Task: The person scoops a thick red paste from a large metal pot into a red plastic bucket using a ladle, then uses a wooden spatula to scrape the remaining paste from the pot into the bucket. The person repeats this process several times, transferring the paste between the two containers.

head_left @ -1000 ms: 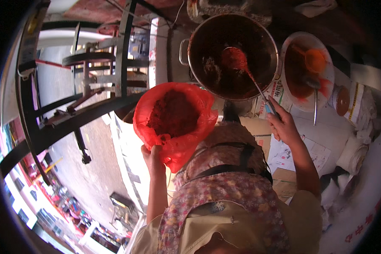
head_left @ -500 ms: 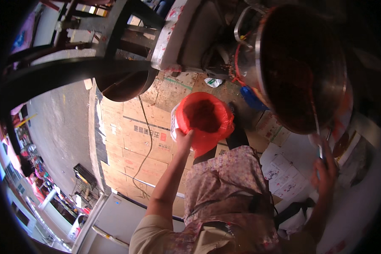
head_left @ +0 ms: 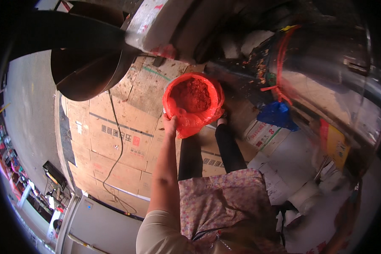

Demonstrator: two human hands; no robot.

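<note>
Red plastic [head_left: 191,128] lined a round bowl [head_left: 168,95] and overhung its near side in a crinkled skirt. Inside lay a coarse red mixture [head_left: 197,94], heaped toward the far right. The left hand [head_left: 170,122] gripped the bowl's near-left edge, with the thumb over the rim and the other fingers hidden beneath. From that hand the bowl lay forward and to the right; its mouth faced up toward the head and, being nearly round, showed no clear long axis. It was held out in front of the dark-trousered legs [head_left: 229,148], above a floor covered in cardboard [head_left: 135,120].

The left hand was plainly the nearer one. The right hand [head_left: 354,202] was far off at the right edge, well apart from the bowl, in shadow and blur; whether it was closed on anything I could not tell. Beyond it stood a shiny metal vessel [head_left: 332,86], also blurred, to the right of the bowl and apart from it. A blue bag [head_left: 277,115] hung between the two.
</note>
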